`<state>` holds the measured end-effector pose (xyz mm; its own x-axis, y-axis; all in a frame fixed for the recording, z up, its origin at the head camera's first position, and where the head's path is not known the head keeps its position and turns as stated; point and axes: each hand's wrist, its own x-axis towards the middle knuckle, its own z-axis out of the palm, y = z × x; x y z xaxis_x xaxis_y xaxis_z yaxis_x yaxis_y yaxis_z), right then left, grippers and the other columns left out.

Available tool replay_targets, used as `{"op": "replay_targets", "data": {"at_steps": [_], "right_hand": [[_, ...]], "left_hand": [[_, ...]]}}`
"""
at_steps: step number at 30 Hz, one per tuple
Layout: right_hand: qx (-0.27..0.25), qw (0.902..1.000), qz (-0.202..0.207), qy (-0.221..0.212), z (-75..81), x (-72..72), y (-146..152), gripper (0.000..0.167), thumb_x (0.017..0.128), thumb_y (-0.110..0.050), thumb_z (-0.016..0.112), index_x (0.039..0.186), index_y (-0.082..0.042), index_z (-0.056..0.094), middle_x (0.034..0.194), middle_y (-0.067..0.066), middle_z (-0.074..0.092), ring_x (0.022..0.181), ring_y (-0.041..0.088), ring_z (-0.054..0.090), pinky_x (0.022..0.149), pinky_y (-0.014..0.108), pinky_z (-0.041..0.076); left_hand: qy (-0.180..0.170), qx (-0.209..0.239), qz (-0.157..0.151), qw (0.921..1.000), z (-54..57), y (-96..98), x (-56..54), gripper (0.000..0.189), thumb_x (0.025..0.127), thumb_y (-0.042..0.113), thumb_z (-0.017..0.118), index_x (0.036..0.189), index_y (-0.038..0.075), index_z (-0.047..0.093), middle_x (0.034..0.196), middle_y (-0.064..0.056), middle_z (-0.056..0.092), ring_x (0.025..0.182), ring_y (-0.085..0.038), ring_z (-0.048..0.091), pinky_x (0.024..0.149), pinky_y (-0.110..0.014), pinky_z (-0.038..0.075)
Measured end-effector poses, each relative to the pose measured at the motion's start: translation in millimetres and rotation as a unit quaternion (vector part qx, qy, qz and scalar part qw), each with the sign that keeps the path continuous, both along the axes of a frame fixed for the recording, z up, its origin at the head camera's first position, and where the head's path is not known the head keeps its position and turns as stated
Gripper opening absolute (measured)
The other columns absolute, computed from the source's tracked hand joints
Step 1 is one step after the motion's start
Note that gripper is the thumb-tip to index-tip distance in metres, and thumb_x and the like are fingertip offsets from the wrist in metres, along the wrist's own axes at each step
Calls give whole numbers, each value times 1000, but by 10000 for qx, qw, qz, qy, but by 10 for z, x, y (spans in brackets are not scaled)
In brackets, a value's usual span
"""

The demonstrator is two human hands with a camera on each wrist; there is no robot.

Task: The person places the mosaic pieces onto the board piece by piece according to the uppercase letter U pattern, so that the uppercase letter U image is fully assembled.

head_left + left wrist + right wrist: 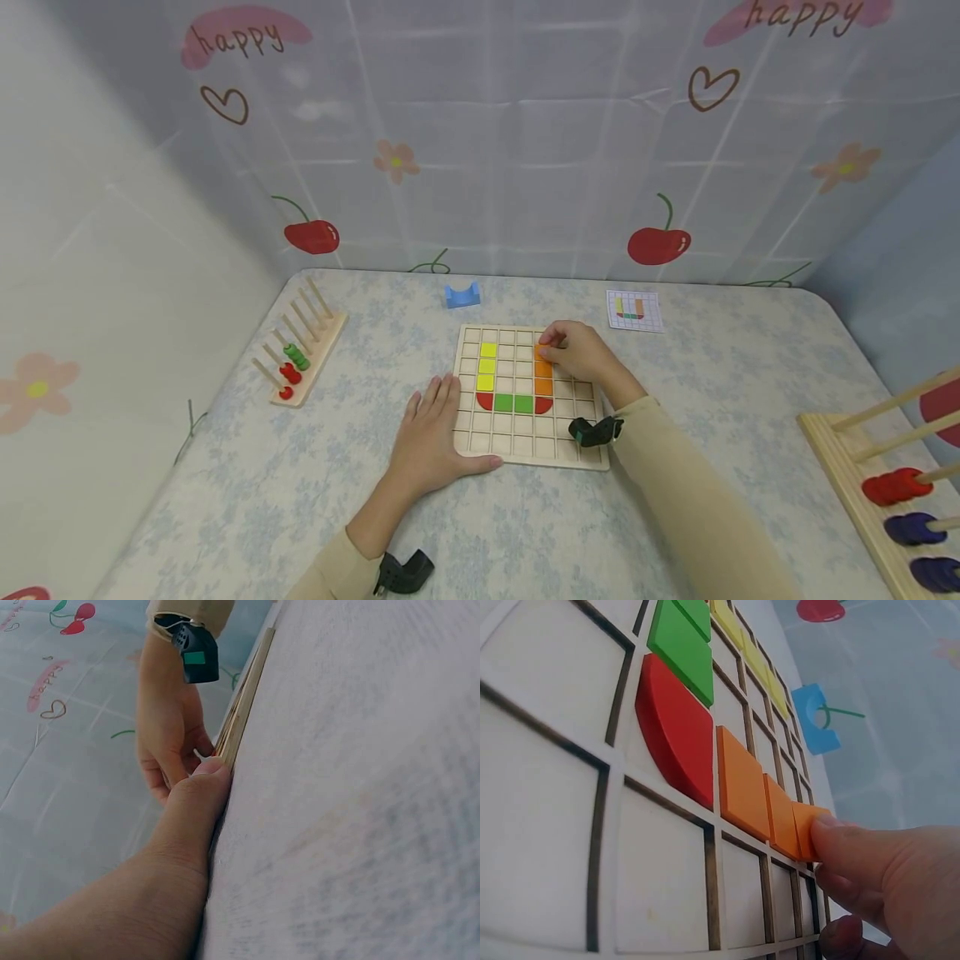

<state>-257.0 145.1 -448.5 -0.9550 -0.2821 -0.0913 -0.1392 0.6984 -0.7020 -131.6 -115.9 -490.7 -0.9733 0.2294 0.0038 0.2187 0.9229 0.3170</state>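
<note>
A wooden grid board (525, 442) lies on the table with coloured tiles forming a U. Yellow square tiles (487, 366) make its left side, and green square tiles (513, 403) sit between two rounded red tiles (676, 727) along the bottom. My right hand (581, 350) pinches the topmost orange square tile (807, 825) between thumb and fingers, at the upper end of the right column. Two more orange tiles (744, 784) lie below it in that column. With fingers spread, my left hand (429, 429) rests at the board's left edge, its thumb along the front edge.
A pattern card (634, 311) with a similar U lies back right. Behind the board stands a blue notched block (462, 295). A peg rack (309, 358) with red and green beads is at left; a larger rack (847, 492) with red and blue pieces stands front right.
</note>
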Motion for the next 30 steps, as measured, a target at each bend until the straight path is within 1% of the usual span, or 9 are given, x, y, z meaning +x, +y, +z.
{"op": "replay_targets", "data": {"at_steps": [5,13,19,26,30], "right_hand": [[3,10000,-55,-21,7,12,-3,11,96,-21,67,100,-11,70,97,7,64,90,24,56,82,35,47],[88,10000,7,30,-20,28,5,12,97,-21,66,101,-12,72,105,8,65,97,24,59,88,39,51],[142,9999,-17,30,-17,52,3,13,97,-20,65,101,-11,73,109,10,64,98,25,59,90,41,51],[71,9999,-79,104,-34,81,22,11,97,-18,65,99,-11,73,108,9,65,100,26,57,93,42,50],[-27,9998,-103,194,-25,131,36,13,99,-19,62,104,-11,71,106,8,65,99,26,56,93,43,48]], "left_hand": [[25,-9,-8,10000,-1,-2,-5,138,63,94,54,160,7,9,168,-8,11,156,-24,7,126,-51,9],[14,-40,-3,10000,1,-6,-5,138,63,95,53,160,7,8,168,-9,12,156,-23,7,126,-51,9],[1,-22,-6,10000,-5,-4,-6,137,64,94,54,160,7,9,168,-8,12,156,-23,6,126,-51,8],[-12,12,-3,10000,-7,-2,-3,137,64,93,56,160,7,10,168,-9,13,156,-24,7,126,-52,8],[14,-53,3,10000,-10,-6,-5,137,64,94,54,160,7,9,168,-8,12,156,-23,7,126,-51,8]]}}
